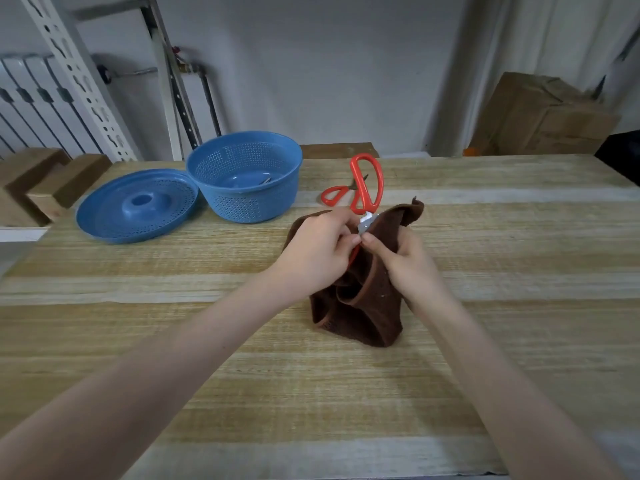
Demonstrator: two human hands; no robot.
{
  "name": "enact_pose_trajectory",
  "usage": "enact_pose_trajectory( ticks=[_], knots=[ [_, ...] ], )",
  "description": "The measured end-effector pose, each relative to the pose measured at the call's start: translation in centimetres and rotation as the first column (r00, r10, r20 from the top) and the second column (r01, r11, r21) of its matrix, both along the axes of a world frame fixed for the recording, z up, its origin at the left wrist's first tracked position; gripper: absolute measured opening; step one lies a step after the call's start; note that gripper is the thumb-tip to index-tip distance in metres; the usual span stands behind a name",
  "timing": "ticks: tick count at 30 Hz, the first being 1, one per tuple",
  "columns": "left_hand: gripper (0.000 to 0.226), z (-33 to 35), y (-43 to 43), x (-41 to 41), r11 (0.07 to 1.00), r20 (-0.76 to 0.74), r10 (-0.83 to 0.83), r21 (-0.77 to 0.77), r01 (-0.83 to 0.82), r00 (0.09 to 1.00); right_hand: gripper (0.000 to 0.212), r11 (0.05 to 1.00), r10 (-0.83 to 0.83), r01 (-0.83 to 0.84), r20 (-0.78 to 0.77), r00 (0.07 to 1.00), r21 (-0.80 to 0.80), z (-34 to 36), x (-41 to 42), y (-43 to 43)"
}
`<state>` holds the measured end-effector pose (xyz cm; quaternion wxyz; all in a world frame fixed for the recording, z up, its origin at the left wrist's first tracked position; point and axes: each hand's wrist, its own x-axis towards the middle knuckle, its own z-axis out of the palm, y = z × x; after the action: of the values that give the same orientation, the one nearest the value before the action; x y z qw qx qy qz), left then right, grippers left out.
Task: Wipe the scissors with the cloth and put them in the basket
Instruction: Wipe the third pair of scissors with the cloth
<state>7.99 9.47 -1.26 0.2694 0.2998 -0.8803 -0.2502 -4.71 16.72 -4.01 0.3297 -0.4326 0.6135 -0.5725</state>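
Observation:
Red-handled scissors (367,183) stand handles-up above the table, their blades wrapped in a dark brown cloth (360,299). My left hand (318,251) grips the scissors and cloth near the pivot. My right hand (405,261) pinches the cloth against the blades from the right. Only a short silver stretch of blade shows between my thumbs. The blue perforated basket (242,202) stands at the back left of my hands, with a metal item lying inside it.
A blue perforated lid (104,216) lies left of the basket, touching it. Wooden blocks (41,181) sit at the table's far left edge. Cardboard boxes (540,116) stand behind the table on the right. The wooden table (346,393) stretches wide in front.

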Motion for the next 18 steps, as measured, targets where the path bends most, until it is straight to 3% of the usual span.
enact_pose_trajectory(
  ticks=[5,10,14,18],
  knots=[
    [0.01,0.1,-0.1,0.1,1.0,0.002,0.007,0.02,-0.007,1.0,0.012,0.998,-0.047,0.05,0.068,0.997,-0.038,0.0,0.3,-0.4],
    [0.014,0.2,-0.3,0.1,0.998,0.014,0.033,0.048,-0.034,0.999,0.014,0.993,-0.106,0.114,0.237,0.966,-0.018,-0.3,0.8,-0.8],
    [0.01,0.0,-0.5,0.4,0.993,0.014,0.058,0.107,-0.059,0.998,0.014,0.975,-0.223,0.206,0.476,0.851,0.088,-0.7,0.6,-0.6],
    [0.011,-0.1,-0.6,0.8,0.994,0.016,0.052,0.093,-0.053,0.999,0.027,0.973,-0.23,0.205,0.573,0.786,0.11,-0.8,-0.3,-0.1]
  ],
)
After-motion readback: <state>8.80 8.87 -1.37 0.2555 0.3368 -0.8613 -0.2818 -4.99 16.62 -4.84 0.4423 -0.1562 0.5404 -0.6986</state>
